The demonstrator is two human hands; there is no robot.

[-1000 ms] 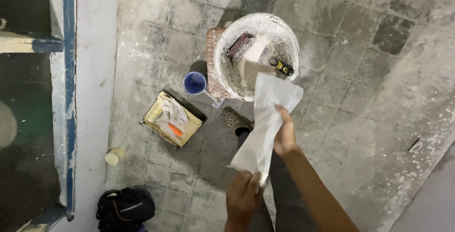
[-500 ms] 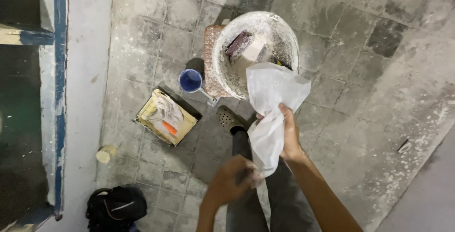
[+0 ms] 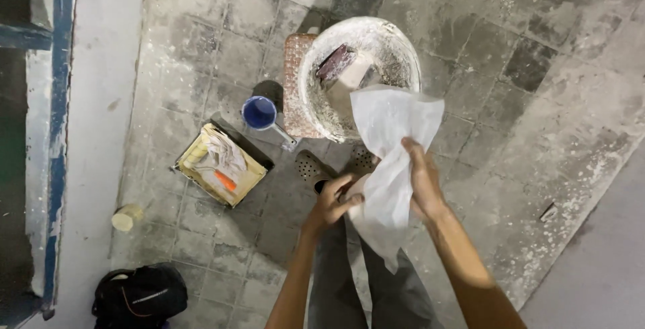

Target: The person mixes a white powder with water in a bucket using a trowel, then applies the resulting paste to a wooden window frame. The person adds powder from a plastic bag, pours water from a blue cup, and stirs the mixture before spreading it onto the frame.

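— Both hands have drawn closer together since a second ago: the left hand [image 3: 334, 201] has come up from below to meet the crumpled white plastic sheet [image 3: 390, 161], and the sheet is bunched tighter.

— Who grips it where?

— Right hand [image 3: 421, 181] is clenched round its middle; left hand pinches the lower fold beside it. The sheet hangs in the air over the person's grey trousers [image 3: 363, 282], its top edge fanning out in front of the bucket.

— How does it look to handle?

— Light, limp and probably slippery; it folds wherever it is squeezed, so a full-fist hold on gathered material seems safer than a fingertip pinch at an edge.

— And the containers?

— A round white plaster-caked bucket [image 3: 316, 94] holds what look like a block and a tool, details unclear. Beside it stands a small blue cup [image 3: 259, 112], contents not visible. A yellow rectangular tray [image 3: 250, 180] on the tiled floor [image 3: 201, 47] carries a rag and something orange.
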